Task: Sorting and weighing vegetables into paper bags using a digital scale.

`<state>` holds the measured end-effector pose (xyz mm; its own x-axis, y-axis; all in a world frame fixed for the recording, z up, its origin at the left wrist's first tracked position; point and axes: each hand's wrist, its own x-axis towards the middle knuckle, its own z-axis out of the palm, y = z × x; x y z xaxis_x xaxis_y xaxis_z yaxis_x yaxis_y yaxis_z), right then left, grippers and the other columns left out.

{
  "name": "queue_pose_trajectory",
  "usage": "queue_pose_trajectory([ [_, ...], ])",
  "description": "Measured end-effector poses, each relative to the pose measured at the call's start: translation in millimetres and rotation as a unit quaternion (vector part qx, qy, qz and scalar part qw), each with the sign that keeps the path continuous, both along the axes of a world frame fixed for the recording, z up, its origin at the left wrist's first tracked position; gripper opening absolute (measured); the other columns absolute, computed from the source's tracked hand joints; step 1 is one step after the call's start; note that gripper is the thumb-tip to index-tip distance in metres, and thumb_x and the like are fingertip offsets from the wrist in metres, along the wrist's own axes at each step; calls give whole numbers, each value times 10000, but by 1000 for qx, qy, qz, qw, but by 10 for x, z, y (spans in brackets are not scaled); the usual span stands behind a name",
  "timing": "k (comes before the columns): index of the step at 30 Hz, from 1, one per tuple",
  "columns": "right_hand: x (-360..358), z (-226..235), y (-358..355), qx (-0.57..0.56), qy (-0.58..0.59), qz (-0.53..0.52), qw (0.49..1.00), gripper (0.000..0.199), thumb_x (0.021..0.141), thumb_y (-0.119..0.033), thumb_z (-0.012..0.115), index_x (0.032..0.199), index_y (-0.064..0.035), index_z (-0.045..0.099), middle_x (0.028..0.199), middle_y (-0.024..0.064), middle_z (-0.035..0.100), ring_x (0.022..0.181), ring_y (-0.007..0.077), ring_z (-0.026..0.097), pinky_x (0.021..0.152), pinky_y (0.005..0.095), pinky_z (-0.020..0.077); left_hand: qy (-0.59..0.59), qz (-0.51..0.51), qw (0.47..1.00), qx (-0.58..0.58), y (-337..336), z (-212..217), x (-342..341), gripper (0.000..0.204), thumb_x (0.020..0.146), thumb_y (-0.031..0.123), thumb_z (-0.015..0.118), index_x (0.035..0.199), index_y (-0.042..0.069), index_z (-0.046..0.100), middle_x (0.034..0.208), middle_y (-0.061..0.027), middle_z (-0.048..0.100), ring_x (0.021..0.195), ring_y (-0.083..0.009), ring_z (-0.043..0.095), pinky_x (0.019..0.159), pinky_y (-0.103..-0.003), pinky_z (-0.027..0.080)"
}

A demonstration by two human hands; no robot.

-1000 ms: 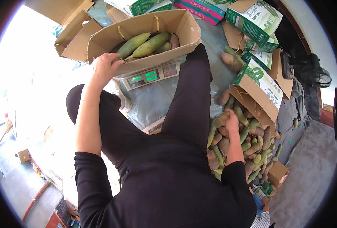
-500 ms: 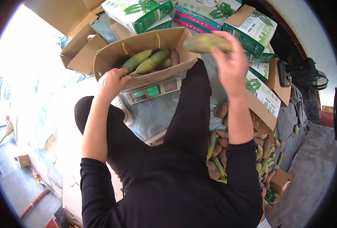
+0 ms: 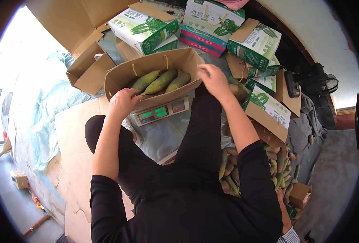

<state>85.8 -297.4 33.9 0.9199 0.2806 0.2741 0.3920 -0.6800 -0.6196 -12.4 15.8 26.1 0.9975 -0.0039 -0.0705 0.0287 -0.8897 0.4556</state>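
A deep cardboard carton point(image 3: 153, 60) with yellow cord handles sits on a digital scale point(image 3: 161, 112) with a lit green display. Inside lie several green radishes point(image 3: 159, 82); three plump ones show on top, side by side. My left hand point(image 3: 123, 101) is closed over the carton's near left rim, thumb toward the radishes. At the carton's right end, my right hand point(image 3: 215, 81) is beside the rim with fingers curved but apart, holding nothing. Whether its fingertips touch the cardboard is hard to tell.
Green-and-white printed boxes point(image 3: 143, 28) stand stacked at the back and right, around a pink box point(image 3: 201, 40). An open carton point(image 3: 91, 68) is at the back left. More radishes point(image 3: 284, 170) are heaped at right, near a black fan point(image 3: 323, 81) and another person's arm point(image 3: 284, 212).
The radish that was in my right hand is out of it. My right hand has come down and left to the carton's right end. A third large radish now shows inside. The view has shifted.
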Motion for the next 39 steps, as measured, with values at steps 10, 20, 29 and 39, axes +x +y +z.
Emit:
queue_pose_trajectory([
  [10,239,347,-745,84,105,-27,991,282,831,-165,637,1066,-8,630,989,127,665,899,199,630,802,309,488,-24,-9,999,-47,-39,24,65,301,812,317,636,1002,88,682,918,-142,650,904,-330,615,789,-415,484],
  [20,901,106,-269,95,241,-86,962,367,757,-174,690,1063,18,627,999,141,665,916,226,628,828,324,474,-150,109,980,-65,137,113,-41,347,780,216,684,1096,79,639,1016,-135,602,967,-322,567,839,-396,453],
  [29,1109,-825,-30,96,308,-57,945,388,765,-134,665,1110,30,599,1028,166,652,906,260,633,782,358,481,57,259,931,-250,916,26,-74,689,805,301,691,1384,86,387,1282,-209,481,1180,-315,475,954,-400,414],
  [39,1023,-566,126,83,333,-82,936,225,757,-55,586,966,27,606,841,101,637,750,175,594,669,321,456,209,252,897,-296,988,-314,297,435,841,189,640,1235,77,493,944,-81,623,767,-155,596,569,-296,495],
])
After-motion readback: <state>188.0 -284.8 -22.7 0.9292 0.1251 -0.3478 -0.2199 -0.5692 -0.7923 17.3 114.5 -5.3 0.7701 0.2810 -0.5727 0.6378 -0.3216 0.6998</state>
